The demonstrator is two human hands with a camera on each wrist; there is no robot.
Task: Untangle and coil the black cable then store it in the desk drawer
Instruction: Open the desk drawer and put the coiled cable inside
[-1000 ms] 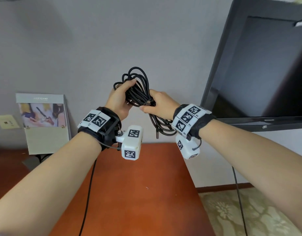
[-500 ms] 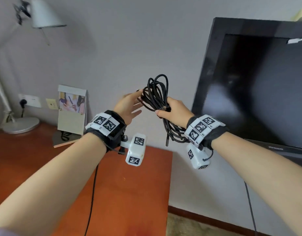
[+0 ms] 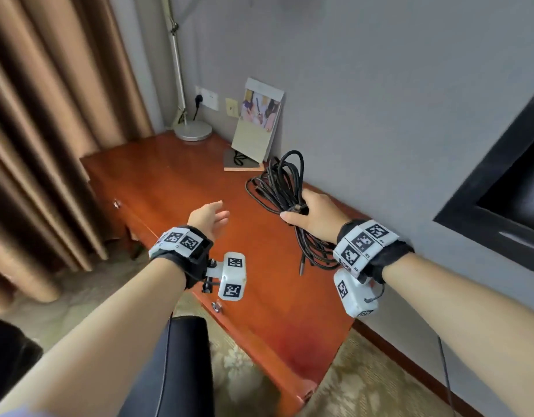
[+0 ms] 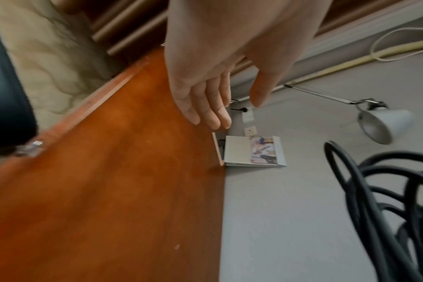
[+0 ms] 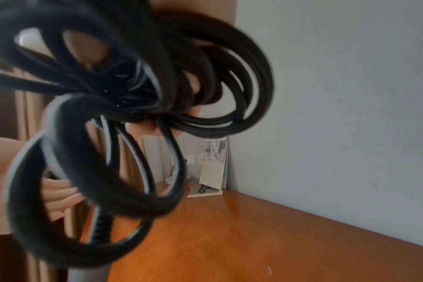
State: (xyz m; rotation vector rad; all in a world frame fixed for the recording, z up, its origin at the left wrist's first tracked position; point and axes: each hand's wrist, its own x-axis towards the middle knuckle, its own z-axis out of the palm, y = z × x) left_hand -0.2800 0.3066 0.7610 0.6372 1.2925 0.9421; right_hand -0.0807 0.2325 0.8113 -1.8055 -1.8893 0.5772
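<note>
Above the red-brown desk (image 3: 181, 182) near its wall edge, my right hand (image 3: 315, 216) grips the coiled black cable (image 3: 277, 188) while my left hand (image 3: 210, 219) hangs empty and relaxed; loose loops could slip and re-tangle before reaching the drawer.

Both forearms are bare, and each wrist wears a black fabric cuff (image 3: 191, 257) wrapped with a white band (image 3: 365, 244) printed with square black-and-white code markers. A white, rounded camera box (image 3: 233, 276) hangs under the left hand (image 3: 209, 219) on a small metal bracket with screws, carrying two more such markers. A matching box (image 3: 355, 296) sits under the right hand (image 3: 315, 213), with a thin black wire looping from it.
</note>
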